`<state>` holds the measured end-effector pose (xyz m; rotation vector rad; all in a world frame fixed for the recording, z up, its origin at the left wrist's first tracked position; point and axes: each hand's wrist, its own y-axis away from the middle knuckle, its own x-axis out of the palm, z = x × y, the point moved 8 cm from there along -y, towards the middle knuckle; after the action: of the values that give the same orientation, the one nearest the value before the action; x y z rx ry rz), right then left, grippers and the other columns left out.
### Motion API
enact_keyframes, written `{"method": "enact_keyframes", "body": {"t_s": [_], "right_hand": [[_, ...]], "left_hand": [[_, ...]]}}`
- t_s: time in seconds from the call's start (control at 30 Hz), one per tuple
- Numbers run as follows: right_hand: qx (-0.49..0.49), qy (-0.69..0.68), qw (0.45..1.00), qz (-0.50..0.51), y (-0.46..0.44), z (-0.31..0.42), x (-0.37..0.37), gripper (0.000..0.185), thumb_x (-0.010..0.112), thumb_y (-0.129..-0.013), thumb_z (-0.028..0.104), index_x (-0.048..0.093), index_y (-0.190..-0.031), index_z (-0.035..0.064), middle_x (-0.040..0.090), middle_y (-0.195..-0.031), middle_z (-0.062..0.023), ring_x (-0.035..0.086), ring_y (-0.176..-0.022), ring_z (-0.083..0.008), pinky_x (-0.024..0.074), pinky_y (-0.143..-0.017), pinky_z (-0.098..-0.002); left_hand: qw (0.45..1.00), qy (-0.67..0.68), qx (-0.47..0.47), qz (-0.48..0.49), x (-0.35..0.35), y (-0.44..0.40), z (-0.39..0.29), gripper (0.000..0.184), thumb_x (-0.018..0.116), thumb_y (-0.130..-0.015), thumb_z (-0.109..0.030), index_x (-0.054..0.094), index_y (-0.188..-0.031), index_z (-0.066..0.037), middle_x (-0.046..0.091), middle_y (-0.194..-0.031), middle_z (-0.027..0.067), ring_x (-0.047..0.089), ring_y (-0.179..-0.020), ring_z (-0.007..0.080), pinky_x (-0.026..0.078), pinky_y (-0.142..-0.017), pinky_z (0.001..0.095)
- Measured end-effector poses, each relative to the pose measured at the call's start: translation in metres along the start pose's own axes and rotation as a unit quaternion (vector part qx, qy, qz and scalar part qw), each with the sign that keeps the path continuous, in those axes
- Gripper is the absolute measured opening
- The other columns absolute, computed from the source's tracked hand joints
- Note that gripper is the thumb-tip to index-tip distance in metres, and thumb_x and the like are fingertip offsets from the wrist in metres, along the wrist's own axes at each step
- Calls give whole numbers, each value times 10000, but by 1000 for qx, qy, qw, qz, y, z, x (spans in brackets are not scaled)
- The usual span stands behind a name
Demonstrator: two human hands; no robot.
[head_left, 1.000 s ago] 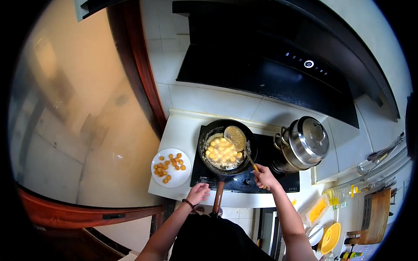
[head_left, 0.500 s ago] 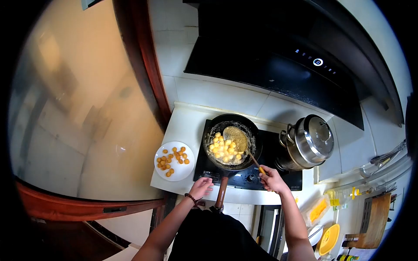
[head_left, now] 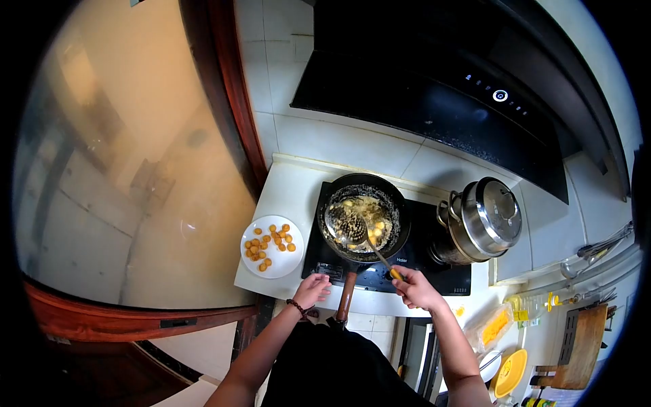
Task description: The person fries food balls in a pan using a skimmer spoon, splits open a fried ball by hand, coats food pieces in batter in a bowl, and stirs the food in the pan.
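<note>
My right hand (head_left: 416, 289) is closed around the yellow-tipped handle of a perforated skimmer (head_left: 349, 226). The skimmer's round head lies in the black frying pan (head_left: 405, 234), over yellow balls (head_left: 377, 230) in bubbling oil, and hides many of them. My left hand (head_left: 312, 290), with a beaded bracelet at the wrist, hovers at the counter edge, left of the pan's brown handle (head_left: 346, 298). It holds nothing, and its fingers are loosely extended. A white plate (head_left: 274, 268) on the left carries several golden-brown fried balls (head_left: 256, 249).
The pan sits on a black cooktop (head_left: 325, 264). Right of it stands a lidded steel steamer pot (head_left: 485, 220). A dark range hood (head_left: 434, 95) hangs above. At the lower right are an oil bottle (head_left: 529, 306), a yellow bowl (head_left: 510, 373) and a wooden board (head_left: 584, 346).
The skimmer head has swung left and toward me across the yellow balls, covering most of them. My right hand has shifted slightly left; my left hand stays nearly still.
</note>
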<state>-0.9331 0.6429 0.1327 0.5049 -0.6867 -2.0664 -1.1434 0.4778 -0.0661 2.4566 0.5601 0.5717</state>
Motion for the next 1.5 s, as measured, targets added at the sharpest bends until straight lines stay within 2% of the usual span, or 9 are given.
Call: {"method": "enact_keyframes", "body": {"t_s": [0.2,0.33,0.4,0.43,0.6,0.67,0.73,0.83,1.5], "right_hand": [[-18,109,992,-55,-20,-13,-8,491,571,-1011,118,439,-1482,75,459,-627,19,403,-439,-79,323,-390,-260],[-90,209,965,-133,-29,2,-29,447,616,-974,114,527,-1398,5,596,-672,-78,511,-494,-113,411,-457,-301],[-147,266,931,-203,-25,23,-40,439,634,-943,112,556,-1354,-22,704,-1007,-286,733,-928,-345,554,-813,-395],[-111,255,938,-208,-26,25,-46,441,633,-941,114,552,-1349,-32,656,-1151,-318,637,-1150,-405,517,-942,-401],[-150,277,917,-246,-45,34,-70,459,623,-929,99,543,-1365,-17,646,-1156,-318,633,-1122,-428,522,-939,-450],[-222,313,890,-245,-48,48,-63,459,618,-926,95,533,-1360,-30,635,-1159,-325,623,-1106,-449,521,-937,-466],[-251,353,868,-244,-48,59,-55,430,596,-930,110,556,-1350,26,654,-1084,-319,636,-1024,-473,532,-889,-510],[-182,507,814,-218,-58,51,-47,408,561,-933,141,591,-1339,177,686,-890,-274,671,-836,-464,539,-770,-564],[-92,649,734,-178,87,83,-75,411,537,-942,185,626,-1340,237,701,-803,-175,681,-768,-377,545,-705,-494]], "left_hand": [[1000,-3,5,-5,-5,4,1,401,605,-1010,-408,558,-1264,-100,679,-1174,81,678,-972,178,561,-778,325],[1000,5,4,-6,-8,6,-1,387,602,-1015,-393,557,-1261,-97,680,-1165,79,676,-957,173,562,-775,326],[1000,0,2,-12,-7,10,-4,379,608,-1013,-388,561,-1249,-95,680,-1155,76,675,-947,168,562,-771,324],[1000,1,2,-12,-8,10,-3,379,608,-1013,-388,561,-1249,-95,680,-1155,76,675,-947,168,562,-771,324],[1000,-1,7,-5,-8,9,-1,383,613,-1008,-397,568,-1242,-98,680,-1147,70,674,-947,165,558,-768,320],[1000,-7,4,-4,-6,8,1,390,613,-1007,-403,567,-1248,-99,679,-1155,72,674,-951,166,557,-766,319],[1000,-14,0,-4,-5,6,2,397,613,-1006,-408,566,-1253,-100,679,-1163,73,675,-954,167,555,-764,319],[1000,-13,0,2,-3,4,1,341,616,-1010,-377,564,-1233,-124,681,-1131,60,676,-938,165,566,-785,330],[999,-43,-12,20,8,-10,-2,405,602,-1012,-411,554,-1269,-102,678,-1201,92,679,-979,183,548,-781,321]]}}
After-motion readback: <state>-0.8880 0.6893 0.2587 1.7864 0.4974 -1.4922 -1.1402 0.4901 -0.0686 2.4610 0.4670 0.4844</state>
